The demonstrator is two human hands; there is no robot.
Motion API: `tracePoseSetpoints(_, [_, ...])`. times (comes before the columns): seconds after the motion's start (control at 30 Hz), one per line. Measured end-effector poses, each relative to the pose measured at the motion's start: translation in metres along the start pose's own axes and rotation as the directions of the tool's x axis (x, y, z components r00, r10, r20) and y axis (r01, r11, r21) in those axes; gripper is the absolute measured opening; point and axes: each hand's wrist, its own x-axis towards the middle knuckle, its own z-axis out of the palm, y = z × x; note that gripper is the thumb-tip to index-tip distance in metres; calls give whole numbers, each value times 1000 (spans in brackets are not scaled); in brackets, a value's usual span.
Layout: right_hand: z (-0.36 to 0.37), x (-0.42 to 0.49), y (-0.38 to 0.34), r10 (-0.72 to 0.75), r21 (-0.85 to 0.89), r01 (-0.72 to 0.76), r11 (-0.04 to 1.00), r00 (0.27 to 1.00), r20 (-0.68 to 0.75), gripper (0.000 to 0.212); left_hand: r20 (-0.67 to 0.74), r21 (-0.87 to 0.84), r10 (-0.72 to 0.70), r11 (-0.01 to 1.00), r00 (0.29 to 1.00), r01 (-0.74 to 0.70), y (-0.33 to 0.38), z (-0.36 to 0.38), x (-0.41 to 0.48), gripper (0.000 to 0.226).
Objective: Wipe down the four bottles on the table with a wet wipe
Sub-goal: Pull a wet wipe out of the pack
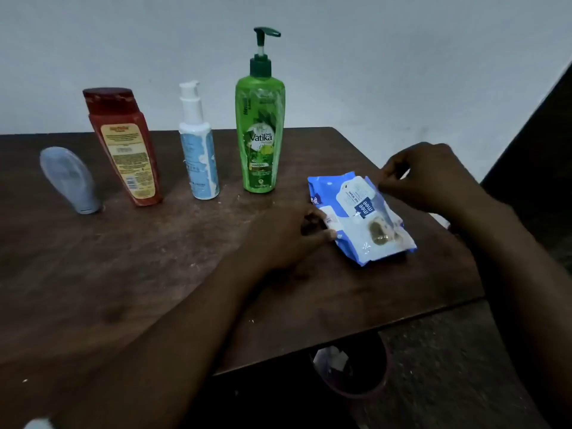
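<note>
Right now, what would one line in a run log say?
stage: opening wipes pack | left hand: steadies pack | right hand: pinches flap | bottles: four, untouched, upright on table

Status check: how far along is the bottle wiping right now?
Nothing looks wiped. In hand: left hand steadies the blue wet-wipe pack; right hand pinches its flap. No wipe out. Left: grey tube, red bottle, white pump bottle, green pump bottle.
</note>
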Motion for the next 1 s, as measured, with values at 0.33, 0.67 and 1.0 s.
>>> tracePoseSetpoints(0.33, [16, 3, 8, 57, -21, -54, 998, 979, 195, 17, 4, 84, 8, 996, 1000, -8, 8, 10, -1, 63])
tracePoseSetpoints(0.67, [27, 9, 11, 104, -180, -42, 983, 930, 352, 23, 16, 80, 1, 997, 1000, -2, 11, 9, -1, 62])
tracePoseSetpoints(1.0, [0, 9, 10, 171, 48, -180, 983, 975, 144, 12, 25, 88, 11, 996, 1000, -13, 10, 10, -2, 59])
